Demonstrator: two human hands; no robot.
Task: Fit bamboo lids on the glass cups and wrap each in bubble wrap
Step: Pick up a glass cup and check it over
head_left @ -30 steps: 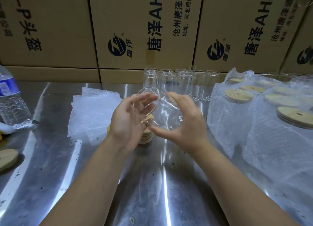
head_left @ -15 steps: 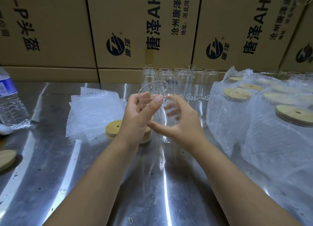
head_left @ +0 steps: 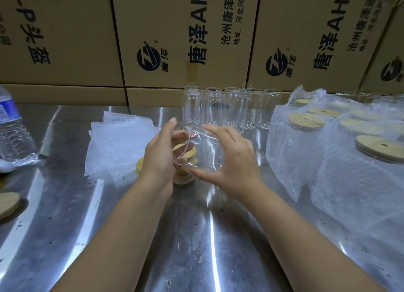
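A clear glass cup (head_left: 202, 148) lies tilted on its side in mid-air over the steel table, its open mouth toward the left. My right hand (head_left: 231, 160) grips its body with fingers over the top and thumb under. My left hand (head_left: 161, 154) holds the cup's rim at the mouth. Just below and behind the hands sits a stack of bamboo lids (head_left: 182, 173). A pile of bubble wrap sheets (head_left: 118, 143) lies to the left of it. Several bare glass cups (head_left: 218, 108) stand in a row at the back.
Several wrapped cups with bamboo lids (head_left: 306, 143) crowd the right side. A water bottle (head_left: 13, 129) stands at the far left, with a loose bamboo lid (head_left: 7, 202) near the left edge. Cardboard boxes (head_left: 185, 35) wall off the back. The steel table (head_left: 196, 237) stretches toward me.
The cup stood more upright half a second ago; both hands have tipped it back onto its side, mouth to the left, and lowered it slightly.
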